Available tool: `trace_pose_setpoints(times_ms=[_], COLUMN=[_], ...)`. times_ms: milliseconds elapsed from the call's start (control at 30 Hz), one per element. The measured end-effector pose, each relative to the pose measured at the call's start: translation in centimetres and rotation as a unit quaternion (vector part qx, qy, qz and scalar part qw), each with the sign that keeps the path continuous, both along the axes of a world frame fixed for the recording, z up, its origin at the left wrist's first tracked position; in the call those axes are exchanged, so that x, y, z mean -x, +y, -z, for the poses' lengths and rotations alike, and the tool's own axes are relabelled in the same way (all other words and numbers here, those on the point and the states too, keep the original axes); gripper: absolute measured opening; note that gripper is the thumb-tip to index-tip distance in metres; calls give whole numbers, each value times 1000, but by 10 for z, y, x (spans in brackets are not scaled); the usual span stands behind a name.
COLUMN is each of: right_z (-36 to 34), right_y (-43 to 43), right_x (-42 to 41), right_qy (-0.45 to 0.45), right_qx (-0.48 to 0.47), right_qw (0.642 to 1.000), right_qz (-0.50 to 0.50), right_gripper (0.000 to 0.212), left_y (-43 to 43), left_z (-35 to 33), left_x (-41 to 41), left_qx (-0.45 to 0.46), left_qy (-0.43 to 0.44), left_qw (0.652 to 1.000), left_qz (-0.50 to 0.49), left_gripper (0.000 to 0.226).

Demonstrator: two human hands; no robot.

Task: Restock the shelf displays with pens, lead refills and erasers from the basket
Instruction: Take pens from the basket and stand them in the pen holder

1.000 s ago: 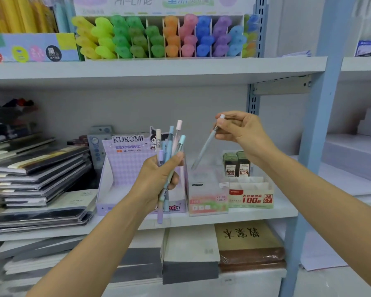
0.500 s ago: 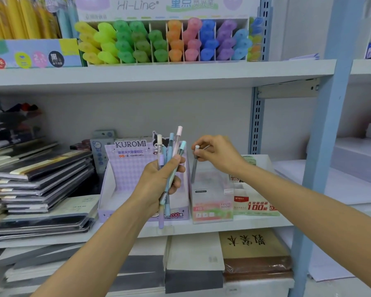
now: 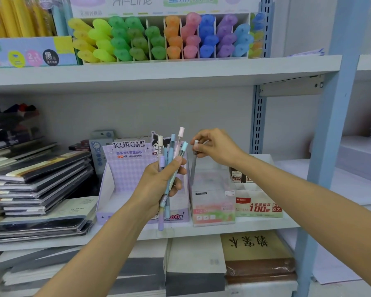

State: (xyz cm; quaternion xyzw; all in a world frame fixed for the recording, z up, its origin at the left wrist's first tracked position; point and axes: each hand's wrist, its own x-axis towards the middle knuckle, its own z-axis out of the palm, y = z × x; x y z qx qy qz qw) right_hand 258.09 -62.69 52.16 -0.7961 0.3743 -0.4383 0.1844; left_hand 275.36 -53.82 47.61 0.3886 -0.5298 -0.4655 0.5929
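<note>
Head cam: the left hand (image 3: 159, 185) is gripping a bunch of pastel lead tubes (image 3: 171, 168) in a closed fist, right in front of the purple Kuromi box (image 3: 124, 174). Just right of that box, the right hand (image 3: 216, 146) is pinching a single grey tube (image 3: 193, 166) by its white cap, holding it upright over the clear box (image 3: 212, 202); its lower end looks to be dipping into the box. Right of the clear box, a refill box (image 3: 258, 207) is sitting on the same shelf (image 3: 201, 231).
</note>
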Motion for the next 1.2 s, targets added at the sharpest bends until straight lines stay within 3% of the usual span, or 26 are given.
trace_pose_setpoints(times_ms=[367, 500, 667, 733, 833, 1000, 1200], right_z=[4, 8, 11, 6, -3, -4, -25], right_y=[0, -4, -3, 3, 22, 38, 38], right_x=[4, -4, -5, -2, 1, -2, 21], right_qy=[4, -23, 89, 32, -155, -125, -329], right_qx=[-35, 2, 68, 80, -27, -66, -74], right_qw=[999, 999, 989, 993, 986, 985, 937], right_qz=[-5, 22, 96, 84, -59, -102, -96], right_gripper=[17, 14, 13, 18, 23, 9, 11], left_y=[0, 0, 1, 1, 3, 6, 6], left_z=[1, 2, 2, 1, 0, -3, -4], left_x=[-4, -4, -6, -5, -2, 9, 2], left_qx=[-3, -1, 4, 10, 11, 17, 3], left_qy=[-1, -3, -14, -20, -31, -55, -57], left_qw=[1000, 1000, 1000, 1000, 999, 998, 998], left_qz=[5, 6, 0, -3, -10, -8, -8], left_gripper=[24, 23, 23, 23, 30, 38, 30])
